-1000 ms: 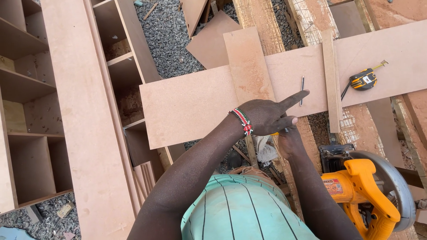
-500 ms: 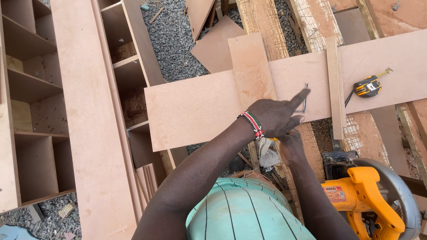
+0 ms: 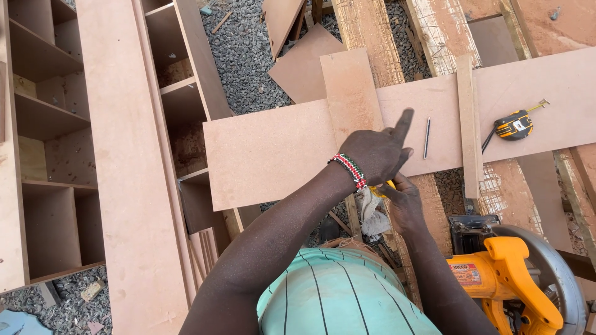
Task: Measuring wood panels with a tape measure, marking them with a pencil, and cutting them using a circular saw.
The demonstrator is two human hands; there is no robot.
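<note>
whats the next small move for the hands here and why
Probably reach the left hand to the pencil. It lies free on the board just right of the raised forefinger, while the right hand already grips a small yellow thing, and the tape lies farther off.

One label on the saw, one on the tape measure

A small rectangular label (image 3: 467,273) sits on the side of the yellow-orange circular saw (image 3: 509,279) at the lower right; it is reddish-orange with a white strip across it. On the long board (image 3: 267,152), well apart from the saw at the upper right, lies a yellow and black tape measure (image 3: 514,126) with a round dark label on its face, too small to make out further. No packages, signs or screens show.
</note>
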